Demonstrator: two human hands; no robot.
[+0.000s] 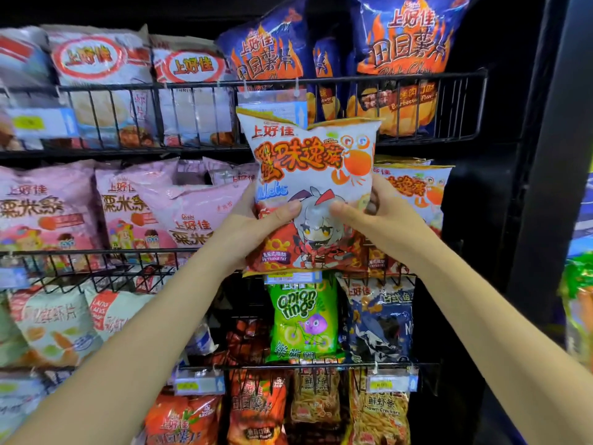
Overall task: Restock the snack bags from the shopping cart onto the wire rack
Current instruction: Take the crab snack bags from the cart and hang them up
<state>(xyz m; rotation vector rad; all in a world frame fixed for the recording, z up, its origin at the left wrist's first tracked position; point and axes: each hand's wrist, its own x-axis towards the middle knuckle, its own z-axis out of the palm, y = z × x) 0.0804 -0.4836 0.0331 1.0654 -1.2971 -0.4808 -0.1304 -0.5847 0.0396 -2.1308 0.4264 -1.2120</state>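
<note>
Both hands held a crab bag (313,194) up in front of the rack (353,80), near the middle of the view. The left hand (256,226) gripped its lower left edge with the thumb pressed on the front. Its fingers went behind the bag and were hidden. The right hand (382,220) gripped the lower right edge the same way, thumb on the front. Its fingers curled round the side and showed only in part.

The bag stood upright, its top crumpled. It covered the middle shelf's rail and most of a price tag (272,110) at its 12 o'clock. Whether the bag touched the rack could not be told.

At its 3 o'clock a matching bag (417,191) sat on the middle shelf, half hidden by the right hand. At 9 o'clock pink bags (41,210) leaned behind the wire. At 12 to 1 o'clock blue bags (407,43) stood on the top shelf, their tops cut off by the frame. White bags (96,59) at 10 o'clock were blurred.

At 6 o'clock a green bag (303,319) stood beside a dark bag (382,326). The left forearm hid part of the lower shelves. The lowest bags were cut off at the frame's bottom edge. The rack's right side faded into darkness.
</note>
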